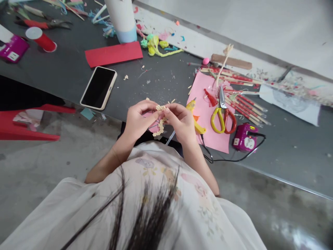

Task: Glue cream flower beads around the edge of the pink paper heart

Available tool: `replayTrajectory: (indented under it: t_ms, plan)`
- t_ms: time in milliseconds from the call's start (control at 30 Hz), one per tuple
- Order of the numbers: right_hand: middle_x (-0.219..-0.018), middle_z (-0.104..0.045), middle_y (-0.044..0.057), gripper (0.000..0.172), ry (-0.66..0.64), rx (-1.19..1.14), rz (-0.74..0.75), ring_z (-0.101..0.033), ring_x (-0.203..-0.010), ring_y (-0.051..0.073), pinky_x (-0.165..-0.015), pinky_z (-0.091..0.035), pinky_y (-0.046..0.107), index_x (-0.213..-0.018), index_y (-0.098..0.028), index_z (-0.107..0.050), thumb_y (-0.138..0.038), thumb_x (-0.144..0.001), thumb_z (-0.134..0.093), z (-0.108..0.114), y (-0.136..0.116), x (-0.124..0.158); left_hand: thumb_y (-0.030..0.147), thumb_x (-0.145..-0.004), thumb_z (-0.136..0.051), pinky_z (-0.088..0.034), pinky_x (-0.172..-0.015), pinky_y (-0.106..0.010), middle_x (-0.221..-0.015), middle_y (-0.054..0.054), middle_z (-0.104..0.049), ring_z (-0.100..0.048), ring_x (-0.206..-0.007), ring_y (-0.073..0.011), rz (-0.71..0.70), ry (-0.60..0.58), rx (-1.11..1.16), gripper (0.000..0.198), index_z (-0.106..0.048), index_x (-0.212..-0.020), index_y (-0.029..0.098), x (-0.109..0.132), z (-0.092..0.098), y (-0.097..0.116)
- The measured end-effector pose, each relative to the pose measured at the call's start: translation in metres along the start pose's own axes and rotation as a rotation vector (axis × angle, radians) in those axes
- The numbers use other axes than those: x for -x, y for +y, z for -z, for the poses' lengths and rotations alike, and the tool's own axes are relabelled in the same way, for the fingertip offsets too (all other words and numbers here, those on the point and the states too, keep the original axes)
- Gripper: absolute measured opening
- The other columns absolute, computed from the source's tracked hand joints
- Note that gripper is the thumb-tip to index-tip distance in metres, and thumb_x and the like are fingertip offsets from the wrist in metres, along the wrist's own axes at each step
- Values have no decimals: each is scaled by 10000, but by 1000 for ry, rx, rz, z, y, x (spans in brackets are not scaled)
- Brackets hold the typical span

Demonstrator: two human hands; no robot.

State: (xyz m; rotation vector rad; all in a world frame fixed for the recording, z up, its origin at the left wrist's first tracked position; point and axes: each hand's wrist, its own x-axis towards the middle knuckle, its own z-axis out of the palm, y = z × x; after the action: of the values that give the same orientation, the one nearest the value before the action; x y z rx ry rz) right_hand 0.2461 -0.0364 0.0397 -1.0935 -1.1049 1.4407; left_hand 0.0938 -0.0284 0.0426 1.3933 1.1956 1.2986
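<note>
Near the table's front edge, my left hand (140, 119) and my right hand (182, 123) meet, fingers closed, around a pale yellow knobbly craft piece (159, 131) made of small bits. Both thumbs and forefingers pinch its upper part. Behind it, between the hands, a pink piece (153, 121) and thin dark strands show; I cannot tell whether they are joined to it. A pale stick (170, 138) slants below my right hand. Just right of that hand lies a yellow corded tool like a glue gun (199, 127), partly hidden.
On pink paper (217, 142) lie scissors (222, 116); red-and-cream sticks (247, 107) spread beyond. A cable runs to a purple box (245, 137). Leftward are a phone (99, 88), red card (113, 54), thread spool (41, 40), pliers (44, 23) and a white-and-blue cylinder (121, 21).
</note>
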Motion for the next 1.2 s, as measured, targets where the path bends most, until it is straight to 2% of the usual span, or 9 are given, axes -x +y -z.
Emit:
replayTrajectory:
  t_ms: [167, 300, 533, 767, 867, 967, 1033, 1100, 1200]
  plan:
    - [-743, -664, -24, 226, 40, -6, 15, -627, -667, 86, -621, -547, 226, -851, -216, -656, -440, -838, -689, -3, 3, -2, 247, -747, -792, -532, -806, -282, -884, -22, -721, -674, -861, -145, -6, 20, -71, 87, -713, -741, 210, 1, -1, 1]
    - [-726, -641, -27, 253, 105, 19, 1, -593, -638, 81, -601, -523, 231, -842, -213, -642, -461, -822, -692, -7, 7, -5, 219, -738, -768, -532, -751, -263, -864, -19, -713, -662, -804, -130, 60, 25, -38, 74, -700, -714, 205, 0, -4, -1]
    - [-686, -634, -29, 277, 98, 24, 6, -579, -623, 89, -598, -512, 248, -815, -214, -631, -488, -828, -675, -10, 10, -5, 193, -710, -742, -521, -696, -249, -839, -16, -698, -640, -752, -118, 124, 25, -46, 79, -678, -664, 196, -1, -6, 2]
    - [-698, -612, -37, 234, 143, -17, 2, -536, -605, 66, -563, -466, 213, -799, -214, -620, -439, -841, -671, -8, 9, -7, 148, -678, -696, -510, -777, -263, -835, -5, -704, -659, -821, -133, 66, -7, -133, 84, -668, -615, 197, -1, -2, 4]
    - [-697, -602, -41, 241, 156, -20, -4, -539, -608, 68, -558, -471, 209, -813, -220, -621, -451, -828, -686, -5, 7, -7, 179, -712, -721, -516, -782, -267, -873, -8, -719, -665, -854, -143, 43, -28, -56, 76, -679, -653, 201, -2, 0, 1]
    - [-694, -605, -41, 240, 153, -14, -11, -541, -608, 69, -563, -475, 213, -814, -216, -637, -449, -817, -696, -3, 6, -7, 244, -782, -725, -521, -759, -268, -914, -7, -727, -663, -838, -139, 56, 17, 97, 63, -687, -740, 217, -6, 4, -4]
    - [-704, -622, -37, 230, 142, 12, -18, -547, -616, 70, -570, -469, 216, -819, -210, -659, -436, -814, -699, -1, 6, -7, 300, -832, -695, -514, -752, -276, -910, -8, -719, -650, -805, -135, 70, 50, 119, 92, -682, -779, 226, -12, 9, -8]
    - [-717, -641, -32, 228, 128, 62, -20, -558, -631, 73, -587, -469, 223, -827, -206, -680, -432, -810, -700, 1, 6, -7, 365, -847, -685, -489, -713, -271, -842, -1, -688, -626, -782, -140, 22, 84, 2, 155, -670, -768, 232, -20, 17, -14]
    - [-753, -673, -23, 207, 112, 123, -25, -583, -665, 81, -642, -490, 239, -846, -206, -704, -410, -807, -697, 5, 4, -6, 419, -825, -707, -445, -711, -296, -653, 21, -570, -529, -650, -136, -19, 78, -376, 281, -612, -637, 233, -32, 28, -25]
